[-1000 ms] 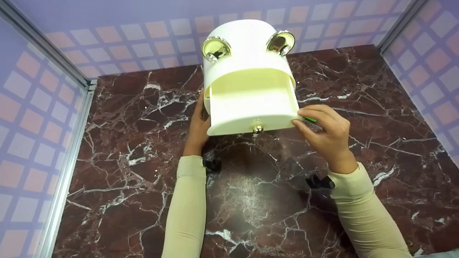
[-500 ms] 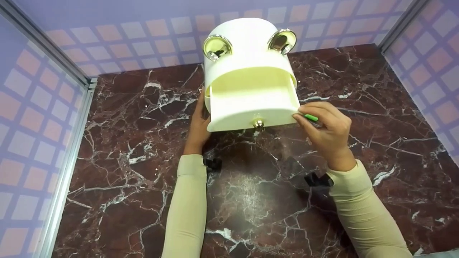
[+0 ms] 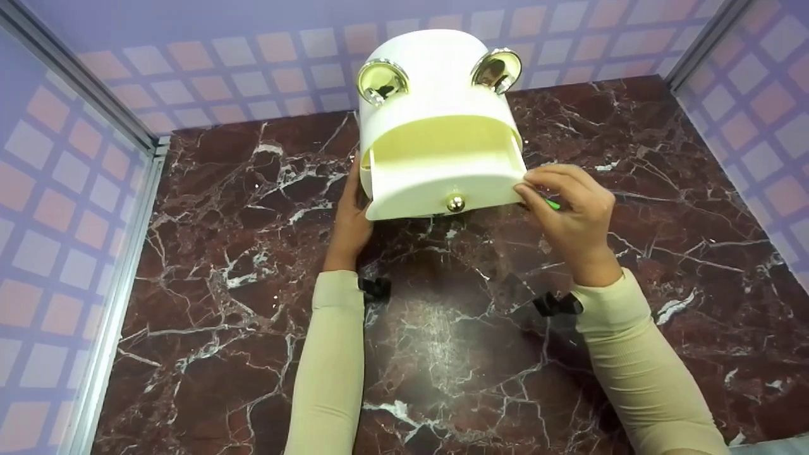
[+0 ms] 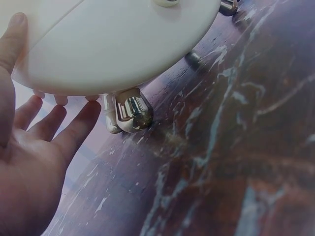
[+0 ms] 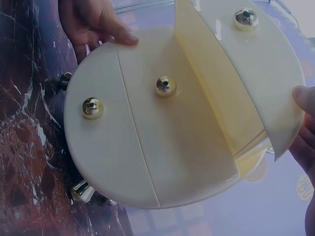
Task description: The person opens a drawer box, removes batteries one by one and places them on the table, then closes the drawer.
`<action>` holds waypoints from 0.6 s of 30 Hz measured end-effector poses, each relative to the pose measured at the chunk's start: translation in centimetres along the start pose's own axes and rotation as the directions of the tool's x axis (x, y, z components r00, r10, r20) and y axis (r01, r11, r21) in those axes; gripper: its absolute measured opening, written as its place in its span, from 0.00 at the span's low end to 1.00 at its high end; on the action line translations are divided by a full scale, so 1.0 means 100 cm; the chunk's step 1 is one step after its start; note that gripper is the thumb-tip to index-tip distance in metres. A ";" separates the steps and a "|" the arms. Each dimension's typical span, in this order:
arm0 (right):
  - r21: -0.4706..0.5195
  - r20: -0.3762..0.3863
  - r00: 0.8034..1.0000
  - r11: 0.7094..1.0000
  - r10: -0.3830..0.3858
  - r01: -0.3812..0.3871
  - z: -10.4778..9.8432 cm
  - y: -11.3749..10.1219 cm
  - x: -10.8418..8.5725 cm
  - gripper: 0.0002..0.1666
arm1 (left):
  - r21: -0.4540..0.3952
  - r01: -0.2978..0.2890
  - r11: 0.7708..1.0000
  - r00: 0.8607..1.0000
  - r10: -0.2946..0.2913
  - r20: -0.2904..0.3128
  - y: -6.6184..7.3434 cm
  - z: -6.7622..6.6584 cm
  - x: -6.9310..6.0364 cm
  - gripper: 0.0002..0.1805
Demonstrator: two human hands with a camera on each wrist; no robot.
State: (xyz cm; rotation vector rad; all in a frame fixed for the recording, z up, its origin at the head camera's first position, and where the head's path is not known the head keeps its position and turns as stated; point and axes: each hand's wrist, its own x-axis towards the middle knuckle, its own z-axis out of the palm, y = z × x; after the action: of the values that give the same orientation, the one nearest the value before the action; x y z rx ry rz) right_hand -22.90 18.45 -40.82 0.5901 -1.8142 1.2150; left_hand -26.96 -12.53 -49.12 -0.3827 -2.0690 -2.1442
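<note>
The right hand (image 3: 572, 212) is clamped on the right end of the top drawer (image 3: 449, 197), thumb on the front and fingers behind, probably for a firmer hold than the small gold knob (image 3: 455, 203) offers. A green piece (image 3: 553, 205) shows beside the thumb; what it is I cannot tell. The left hand (image 3: 351, 227) has its fingers apart, thumb on the front and fingertips against the side, seemingly bracing the white cabinet (image 3: 436, 69) against shifting. The drawer juts from its top; the middle drawer (image 5: 182, 132) and bottom drawer (image 5: 108, 147) look closed. Silver feet (image 4: 132, 112) lift the cabinet off the dark red, white-veined marbled table (image 3: 442, 379), near the back wall (image 3: 253, 69). Pink-and-white checked panels surround it, with metal strips at the corners.
</note>
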 end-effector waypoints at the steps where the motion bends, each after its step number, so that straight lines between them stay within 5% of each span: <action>1: -0.009 0.000 1.000 1.000 0.003 -0.003 0.001 0.001 0.001 0.11 | 0.008 0.000 1.000 1.000 0.000 -0.003 0.003 0.000 -0.001 0.46; 18: -0.006 -0.026 0.999 1.000 0.024 -0.024 0.017 0.009 0.012 0.09 | 0.061 0.012 0.998 1.000 -0.012 0.000 0.006 -0.001 0.000 0.46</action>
State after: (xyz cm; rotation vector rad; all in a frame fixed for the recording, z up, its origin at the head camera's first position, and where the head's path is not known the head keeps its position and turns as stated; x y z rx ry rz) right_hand -24.91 17.35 -40.56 0.5481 -1.8078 1.2276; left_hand -26.77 -12.63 -48.60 -0.3646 -2.1367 -2.0824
